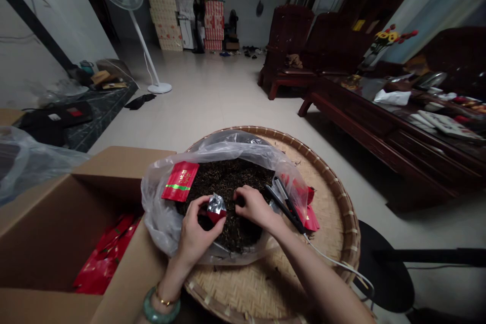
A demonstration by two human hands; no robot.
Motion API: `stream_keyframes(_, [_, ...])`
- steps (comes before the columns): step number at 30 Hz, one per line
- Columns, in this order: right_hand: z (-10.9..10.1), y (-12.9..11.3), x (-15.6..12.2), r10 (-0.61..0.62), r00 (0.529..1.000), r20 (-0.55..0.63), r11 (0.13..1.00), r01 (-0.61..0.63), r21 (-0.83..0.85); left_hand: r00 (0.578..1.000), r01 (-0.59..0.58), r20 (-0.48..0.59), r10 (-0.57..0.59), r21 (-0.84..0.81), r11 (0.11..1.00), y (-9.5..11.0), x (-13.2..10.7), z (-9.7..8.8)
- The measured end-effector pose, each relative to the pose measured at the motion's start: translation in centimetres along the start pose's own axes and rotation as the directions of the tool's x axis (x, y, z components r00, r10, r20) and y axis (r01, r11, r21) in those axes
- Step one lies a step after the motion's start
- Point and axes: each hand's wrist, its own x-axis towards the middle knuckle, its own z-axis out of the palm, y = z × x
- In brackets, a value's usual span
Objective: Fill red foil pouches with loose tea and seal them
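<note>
My left hand, with a green bangle at the wrist, grips a small red foil pouch between thumb and fingers; the pouch's silver inside shows at its top. Just right of it, my right hand has its fingers pinched together over the loose dark tea leaves; whatever is between the fingertips is hidden. The leaves fill a clear plastic bag with its mouth spread wide. A flat red packet rests on the leaves at the left. A black hair straightener lies at the bag's right side.
Beneath the bag is a round woven bamboo tray, with more red packets on it. An open cardboard box holding red packets stands at the left. Further off are a white fan and a dark wooden table.
</note>
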Motion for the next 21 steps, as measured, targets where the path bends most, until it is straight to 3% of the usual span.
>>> stream_keyframes(3, [-0.1, 0.6, 0.1, 0.054, 0.989, -0.139, 0.954, -0.01, 0.3, 1.0, 0.022, 0.009, -0.021, -0.067, 0.998, 0.0, 0.0, 0.0])
stream_keyframes(5, [-0.1, 0.9, 0.1, 0.17, 0.973, -0.159, 0.809, -0.046, 0.587, 0.999, 0.037, -0.003, -0.038, -0.113, 0.993, 0.2, 0.1, 0.1])
stream_keyframes(8, [0.0, 0.9, -0.1, 0.32, 0.947, 0.004, 0.375, -0.131, 0.918, 0.998, 0.047, -0.032, -0.053, -0.16, 0.986, 0.8, 0.1, 0.4])
stream_keyframes(10, [-0.2, 0.6, -0.5, 0.32, 0.938, 0.136, 0.091, -0.173, 0.981, 0.998, 0.046, -0.034, -0.053, -0.175, 0.983, 1.1, 0.1, 0.6])
stream_keyframes(12, [-0.5, 0.2, -0.8, 0.284, 0.933, 0.22, -0.083, -0.205, 0.975, 0.999, 0.041, -0.026, -0.047, -0.176, 0.983, 1.2, 0.0, 0.8])
stream_keyframes(16, [-1.2, -0.5, -1.3, 0.269, 0.918, 0.29, -0.229, -0.231, 0.946, 1.0, 0.028, 0.007, -0.028, -0.149, 0.988, 1.2, 0.0, 0.9])
stream_keyframes(21, [-1.4, -0.7, -1.3, 0.295, 0.921, 0.254, -0.217, -0.195, 0.957, 1.0, 0.015, 0.025, -0.012, -0.113, 0.994, 1.2, 0.0, 0.6])
